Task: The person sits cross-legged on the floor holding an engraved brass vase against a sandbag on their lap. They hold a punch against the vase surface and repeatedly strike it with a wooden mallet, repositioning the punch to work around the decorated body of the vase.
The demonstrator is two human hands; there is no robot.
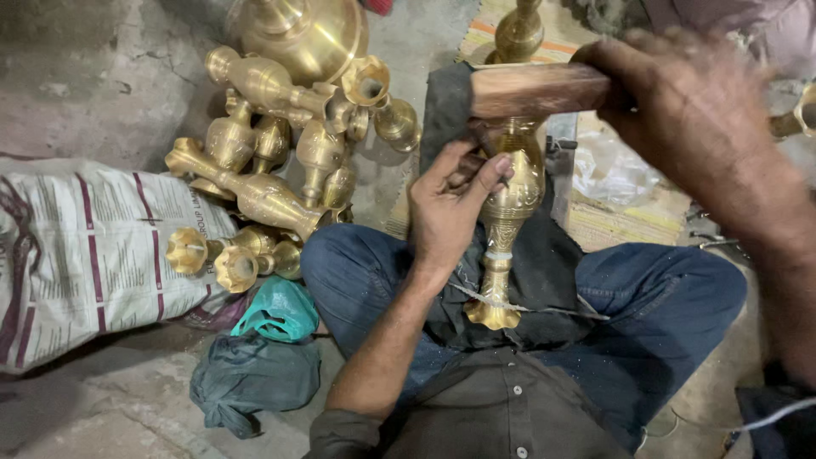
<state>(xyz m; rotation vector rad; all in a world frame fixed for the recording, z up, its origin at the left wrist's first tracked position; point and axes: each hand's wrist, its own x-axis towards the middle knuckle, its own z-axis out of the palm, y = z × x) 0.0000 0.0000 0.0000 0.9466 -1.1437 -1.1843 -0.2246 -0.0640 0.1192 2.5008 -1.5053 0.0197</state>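
Two hands at work over my lap. My left hand (449,206) is closed around a thin dark tool (473,161), thumb and fingers pinched on its shaft, the tip set against the upper body of a brass vase (507,223). The vase lies lengthwise between my crossed legs on a dark cloth (544,263), flared foot toward me, neck pointing far. Its surface shows engraved pattern on the bulge.

My right hand (693,106) is wrapped tight round a wooden block (537,89), held level just above the tool and the vase's shoulder. The hand is motion-blurred; I cannot tell whether the block touches the tool.

To the left, on the concrete floor, a heap of brass vases (272,153) lies jumbled, some on their sides with open mouths facing me, and a large rounded brass vessel (306,34) at the far edge of the heap. Near left of that: a printed woven sack (85,246), with a green rag (280,310) and a darker grey-green bundle (255,374) beside my left knee. Another brass piece (519,32) stands far, beyond the block, on a striped mat (620,217) that runs under my right side.
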